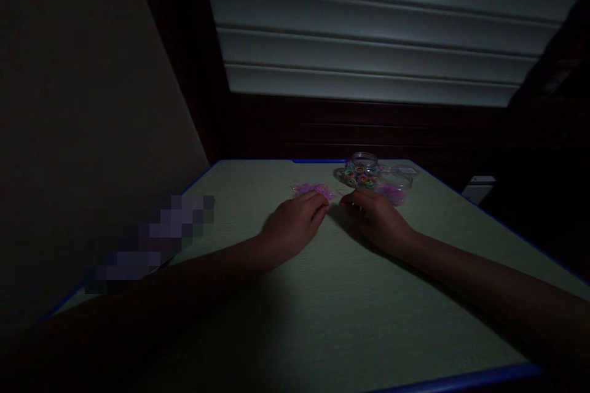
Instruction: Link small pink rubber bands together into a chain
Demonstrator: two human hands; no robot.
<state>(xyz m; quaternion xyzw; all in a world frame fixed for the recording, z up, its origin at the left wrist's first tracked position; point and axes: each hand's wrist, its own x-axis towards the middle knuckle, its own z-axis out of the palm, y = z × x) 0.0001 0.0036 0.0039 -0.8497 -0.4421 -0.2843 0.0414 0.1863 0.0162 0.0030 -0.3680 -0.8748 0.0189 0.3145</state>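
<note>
My left hand (295, 224) is closed in a pinch just in front of a small pile of pink and purple bands (313, 189). Facing it across a narrow gap is my right hand (375, 218), its fingers bent together with the tips low over the table. Whatever sits between either hand's fingertips is too small and dark to make out. Behind my right hand stands an open clear jar (363, 166) with several multicoloured elastic bands inside. A second clear container (396, 183), with pink bits in it, lies beside the jar, partly hidden by the hand.
Both forearms rest over a pale green table (295, 319) with a blue edge. A blurred-out object (152, 239) lies along the left side. Beyond the table are a dark wooden frame and a slatted shutter (369, 43). A white object (480, 187) stands past the right edge.
</note>
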